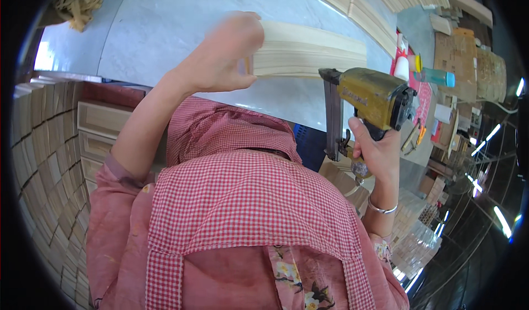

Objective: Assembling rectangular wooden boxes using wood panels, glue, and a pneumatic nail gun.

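Note:
My left hand point(231, 51), partly blurred, is wrapped round the left end of a pale wooden piece point(311, 48) with long ridges, which lies on the light marble-patterned worktop point(160, 29). Whether it is one part or several strips together, I cannot tell. In my right hand point(380, 147) is a yellow-and-black nail gun point(366, 92), gripped by its handle. Its nose is at the near right corner of the wooden piece; whether they touch is unclear. The long dark magazine of the gun points down toward my apron.
More pale wooden strips point(352, 4) lie along the far right of the worktop. A teal bottle point(435, 77) and a white bottle point(401, 68) stand to the right, beyond the gun. Stacked wood point(47, 167) and wooden frames point(104, 118) fill the left side. Cardboard boxes point(454, 59) stand farther right.

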Demonstrator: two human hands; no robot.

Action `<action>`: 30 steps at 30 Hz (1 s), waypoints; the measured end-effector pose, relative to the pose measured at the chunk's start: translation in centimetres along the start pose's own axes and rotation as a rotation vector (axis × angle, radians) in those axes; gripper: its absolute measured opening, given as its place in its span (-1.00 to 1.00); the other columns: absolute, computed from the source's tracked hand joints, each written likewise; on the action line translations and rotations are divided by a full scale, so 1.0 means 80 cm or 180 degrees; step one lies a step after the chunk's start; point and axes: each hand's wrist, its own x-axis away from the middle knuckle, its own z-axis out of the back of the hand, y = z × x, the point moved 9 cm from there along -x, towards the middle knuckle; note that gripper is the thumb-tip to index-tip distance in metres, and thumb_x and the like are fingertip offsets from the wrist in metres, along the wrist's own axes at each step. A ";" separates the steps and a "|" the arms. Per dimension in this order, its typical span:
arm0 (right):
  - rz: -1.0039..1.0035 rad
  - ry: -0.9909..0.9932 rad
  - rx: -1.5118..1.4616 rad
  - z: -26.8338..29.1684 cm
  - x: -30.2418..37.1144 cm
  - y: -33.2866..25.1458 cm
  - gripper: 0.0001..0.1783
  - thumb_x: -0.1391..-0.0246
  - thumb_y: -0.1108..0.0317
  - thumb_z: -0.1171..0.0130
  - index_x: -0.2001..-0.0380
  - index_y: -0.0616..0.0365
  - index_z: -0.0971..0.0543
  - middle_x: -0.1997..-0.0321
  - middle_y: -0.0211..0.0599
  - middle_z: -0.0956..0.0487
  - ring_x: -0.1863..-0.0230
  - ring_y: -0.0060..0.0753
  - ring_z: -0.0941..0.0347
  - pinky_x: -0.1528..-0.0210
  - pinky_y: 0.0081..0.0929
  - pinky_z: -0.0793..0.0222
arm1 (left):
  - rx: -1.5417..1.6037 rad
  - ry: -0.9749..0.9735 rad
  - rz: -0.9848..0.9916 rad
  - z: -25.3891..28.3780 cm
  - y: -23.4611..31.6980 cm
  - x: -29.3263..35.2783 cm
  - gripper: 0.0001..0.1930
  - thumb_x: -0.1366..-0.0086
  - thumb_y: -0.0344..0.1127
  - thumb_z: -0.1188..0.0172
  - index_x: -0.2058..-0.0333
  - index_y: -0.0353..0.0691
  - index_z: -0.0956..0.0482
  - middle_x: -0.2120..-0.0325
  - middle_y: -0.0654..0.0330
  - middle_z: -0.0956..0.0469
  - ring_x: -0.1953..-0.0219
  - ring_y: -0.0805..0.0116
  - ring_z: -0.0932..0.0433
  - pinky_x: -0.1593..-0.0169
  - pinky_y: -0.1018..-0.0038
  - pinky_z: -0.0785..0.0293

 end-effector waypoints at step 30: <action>-0.0350 -0.0542 -0.0007 -0.090 0.025 -0.013 -0.70 -0.09 0.33 -0.42 0.21 0.34 -0.63 0.46 -0.30 -0.63 0.64 -0.58 -0.42 0.57 -0.63 -0.33 | 0.0616 0.0091 -0.0046 -0.012 -0.012 -0.002 -0.41 0.25 -0.38 -0.42 0.17 -0.16 -0.34 -0.20 0.03 -0.36 -0.11 -0.02 -0.43 -0.10 0.26 -0.48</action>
